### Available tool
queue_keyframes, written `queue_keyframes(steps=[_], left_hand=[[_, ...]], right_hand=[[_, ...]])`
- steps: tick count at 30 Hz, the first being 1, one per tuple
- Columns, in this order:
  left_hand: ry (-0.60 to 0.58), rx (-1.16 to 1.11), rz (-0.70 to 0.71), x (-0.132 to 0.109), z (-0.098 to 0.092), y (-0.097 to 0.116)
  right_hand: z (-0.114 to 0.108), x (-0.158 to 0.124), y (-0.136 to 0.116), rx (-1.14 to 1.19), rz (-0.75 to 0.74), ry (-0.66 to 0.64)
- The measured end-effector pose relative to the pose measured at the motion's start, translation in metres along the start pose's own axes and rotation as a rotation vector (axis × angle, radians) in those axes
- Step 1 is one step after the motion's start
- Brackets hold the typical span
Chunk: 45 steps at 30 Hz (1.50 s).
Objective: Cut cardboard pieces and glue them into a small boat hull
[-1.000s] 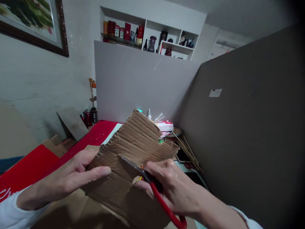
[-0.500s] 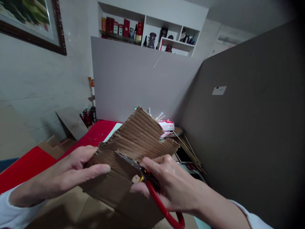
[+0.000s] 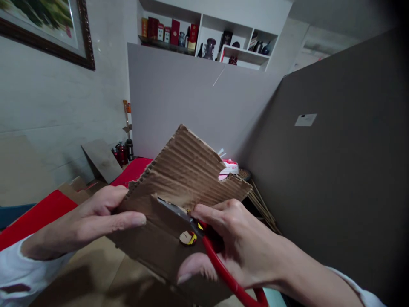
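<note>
Brown cardboard slants upward between the two hands, ribbed across its upper part. The left hand is closed over its left edge. The right hand grips red-handled scissors, their visible blade lying in a cut in the cardboard. Between the hands, a small pale patch with yellow beside it shows. Beyond the right hand are a pack and sticks.

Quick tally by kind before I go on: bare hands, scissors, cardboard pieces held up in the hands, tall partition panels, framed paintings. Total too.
Bare hands: 2, left hand and right hand
Red-handled scissors: 1
Held corrugated cardboard piece: 1
Tall partition panels: 2, front panel and right panel
Framed painting: 1
Total: 7
</note>
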<state>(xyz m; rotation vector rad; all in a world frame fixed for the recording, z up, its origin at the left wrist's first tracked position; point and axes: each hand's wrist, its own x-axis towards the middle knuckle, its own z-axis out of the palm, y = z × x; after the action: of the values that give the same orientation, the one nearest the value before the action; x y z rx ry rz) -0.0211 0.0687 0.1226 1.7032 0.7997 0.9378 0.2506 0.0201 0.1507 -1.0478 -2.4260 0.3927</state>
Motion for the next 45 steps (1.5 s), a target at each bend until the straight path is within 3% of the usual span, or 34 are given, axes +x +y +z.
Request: queue_keyframes(steps=[4,9,13,20,26,30,34,45], left_hand=[[-0.222,-0.014,-0.046,0.008,0.008,0.013],[-0.180,-0.126,-0.104,0.007,0.008,-0.001],[-0.205,-0.252,-0.134,0.008,0.009,-0.011],[-0.225,-0.345,-0.166,0.012,0.011,-0.012],[-0.227,-0.155,-0.160,0.010,0.014,-0.006],[-0.247,0.094,-0.102,0.009,0.019,0.004],[-0.231,0.142,-0.107,0.011,0.023,0.004],[-0.247,-0.460,-0.152,0.020,0.007,-0.023]], right_hand=[[0.002,-0.005,0.003,0.146,0.158,-0.095],[0.002,-0.014,0.009,0.232,0.202,-0.112],[0.007,-0.028,0.020,0.215,0.240,-0.045],[0.008,-0.042,0.020,0.224,0.250,-0.033],[-0.001,-0.031,0.003,0.285,0.284,-0.103],[0.000,-0.024,0.002,0.347,0.348,-0.141],[0.006,-0.014,0.004,0.375,0.370,-0.122],[0.009,0.030,0.004,0.286,0.182,-0.038]])
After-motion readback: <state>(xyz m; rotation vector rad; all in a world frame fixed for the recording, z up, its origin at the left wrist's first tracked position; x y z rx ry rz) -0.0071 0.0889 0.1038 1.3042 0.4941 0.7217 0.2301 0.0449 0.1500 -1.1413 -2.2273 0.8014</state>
